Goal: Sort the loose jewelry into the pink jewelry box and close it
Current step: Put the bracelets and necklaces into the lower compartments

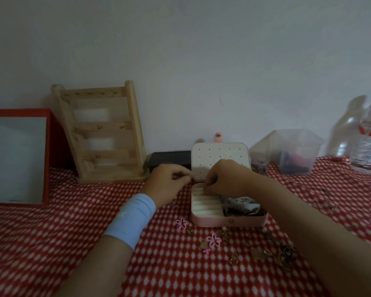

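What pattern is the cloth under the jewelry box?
The cloth is red with rows of small white spots, clearest in the head view around the pink jewelry box.

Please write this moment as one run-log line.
pink jewelry box open | right hand at ring rolls | left hand by rear-left corner | loose jewelry lies in front

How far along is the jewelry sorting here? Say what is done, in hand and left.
Done: the pink jewelry box stands open, its right compartments holding dark pieces. In hand: the right hand works at the ring rolls; the left hand is at the box's back left corner. Left: pink flower clips and gold pieces lie on the cloth; the lid is not yet closed.
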### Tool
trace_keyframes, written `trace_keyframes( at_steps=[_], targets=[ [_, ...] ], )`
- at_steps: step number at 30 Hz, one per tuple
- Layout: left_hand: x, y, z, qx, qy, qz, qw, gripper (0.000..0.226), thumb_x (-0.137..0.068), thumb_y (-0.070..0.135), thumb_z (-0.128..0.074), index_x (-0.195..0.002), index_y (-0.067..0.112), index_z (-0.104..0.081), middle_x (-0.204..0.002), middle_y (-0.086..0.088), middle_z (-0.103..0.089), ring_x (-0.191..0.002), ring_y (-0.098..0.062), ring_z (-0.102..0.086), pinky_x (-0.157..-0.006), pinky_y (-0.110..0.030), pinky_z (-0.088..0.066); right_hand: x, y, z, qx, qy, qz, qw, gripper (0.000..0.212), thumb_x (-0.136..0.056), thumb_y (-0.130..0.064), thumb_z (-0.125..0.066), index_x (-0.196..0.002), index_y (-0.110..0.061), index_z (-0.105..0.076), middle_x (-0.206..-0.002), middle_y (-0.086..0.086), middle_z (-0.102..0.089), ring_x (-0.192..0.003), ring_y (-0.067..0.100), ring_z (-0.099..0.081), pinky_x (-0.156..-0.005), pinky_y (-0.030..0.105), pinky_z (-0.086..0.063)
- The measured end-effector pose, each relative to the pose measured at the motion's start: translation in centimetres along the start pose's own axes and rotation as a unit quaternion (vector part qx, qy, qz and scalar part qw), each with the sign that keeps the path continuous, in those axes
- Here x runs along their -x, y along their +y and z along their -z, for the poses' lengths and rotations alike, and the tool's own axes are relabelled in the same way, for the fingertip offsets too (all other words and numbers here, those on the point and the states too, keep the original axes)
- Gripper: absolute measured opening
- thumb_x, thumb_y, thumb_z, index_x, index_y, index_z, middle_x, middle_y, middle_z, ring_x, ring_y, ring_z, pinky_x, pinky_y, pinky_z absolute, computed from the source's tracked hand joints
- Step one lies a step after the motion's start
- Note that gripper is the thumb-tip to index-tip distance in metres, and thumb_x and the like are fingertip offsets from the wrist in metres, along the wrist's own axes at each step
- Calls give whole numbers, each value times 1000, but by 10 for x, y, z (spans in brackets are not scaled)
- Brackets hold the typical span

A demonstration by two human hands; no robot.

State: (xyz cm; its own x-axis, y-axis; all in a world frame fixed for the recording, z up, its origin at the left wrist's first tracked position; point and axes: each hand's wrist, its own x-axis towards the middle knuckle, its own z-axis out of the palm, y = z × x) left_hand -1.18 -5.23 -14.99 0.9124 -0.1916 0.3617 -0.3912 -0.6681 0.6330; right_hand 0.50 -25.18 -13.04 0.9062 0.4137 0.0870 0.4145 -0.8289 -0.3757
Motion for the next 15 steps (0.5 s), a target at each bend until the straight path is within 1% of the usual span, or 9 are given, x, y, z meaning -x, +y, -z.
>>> trace_keyframes(
  at_steps=[1,2,4,6,8,10,12,15],
  targets=[
    [-1,-3,6,-10,-7,11,1000,16,-91,14,-66,-99,24,-76,-98,15,-69,-89,7,-60,-83,-4,-43,0,0,1,-3,9,2,1000,8,-87,-31,-74,-89,-27,-81,-86,-14,-73,-84,6,-65,-84,33,-58],
    [-2,-7,11,-32,-25,25,999,18,-93,14,-64,-101,24,-76,-101,14,-70,-90,6,-61,-87,-7,-44,0,-1,1,-10,22,5,1000,9,-89,-31,-72,-91,-28,-80,-89,-14,-73,-86,6,-65,-85,32,-57],
    [-2,-13,15,-90,-77,60,991,19,-94,17,-61,-107,23,-75,-112,9,-70,-101,-3,-62,-100,-20,-45,1,-4,0,-33,37,22,999,12,-93,-31,-69,-95,-28,-80,-93,-16,-72,-88,4,-64,-83,27,-54],
    [0,-15,15,-137,-126,87,979,22,-95,28,-61,-112,22,-73,-118,6,-69,-107,-9,-62,-102,-28,-45,2,-6,-3,-41,19,41,998,11,-92,-31,-69,-97,-30,-80,-91,-19,-70,-85,-1,-62,-79,22,-51],
    [2,-14,16,-157,-171,102,967,26,-93,37,-63,-111,21,-74,-116,6,-69,-104,-10,-62,-97,-26,-46,2,-7,-6,-27,-6,46,999,11,-90,-33,-71,-96,-31,-80,-91,-19,-73,-85,0,-64,-82,25,-55],
    [3,-13,19,-164,-194,104,962,25,-89,36,-68,-109,21,-75,-113,7,-70,-101,-7,-62,-93,-21,-45,2,-6,-6,-14,-11,44,999,11,-90,-33,-72,-96,-31,-80,-93,-18,-74,-87,0,-65,-85,28,-56],
    [3,-13,22,-175,-198,95,960,22,-85,28,-74,-106,20,-77,-111,7,-72,-95,-3,-61,-88,-16,-45,2,-5,-3,-13,-5,50,999,11,-90,-30,-71,-98,-32,-80,-92,-21,-71,-85,-3,-63,-82,22,-53],
    [4,-12,22,-183,-198,96,958,17,-82,22,-78,-98,18,-78,-106,6,-72,-86,-3,-61,-74,-13,-47,1,-4,-1,-61,33,60,996,12,-92,-26,-71,-99,-32,-78,-88,-23,-67,-81,-7,-60,-74,10,-44]
  ],
)
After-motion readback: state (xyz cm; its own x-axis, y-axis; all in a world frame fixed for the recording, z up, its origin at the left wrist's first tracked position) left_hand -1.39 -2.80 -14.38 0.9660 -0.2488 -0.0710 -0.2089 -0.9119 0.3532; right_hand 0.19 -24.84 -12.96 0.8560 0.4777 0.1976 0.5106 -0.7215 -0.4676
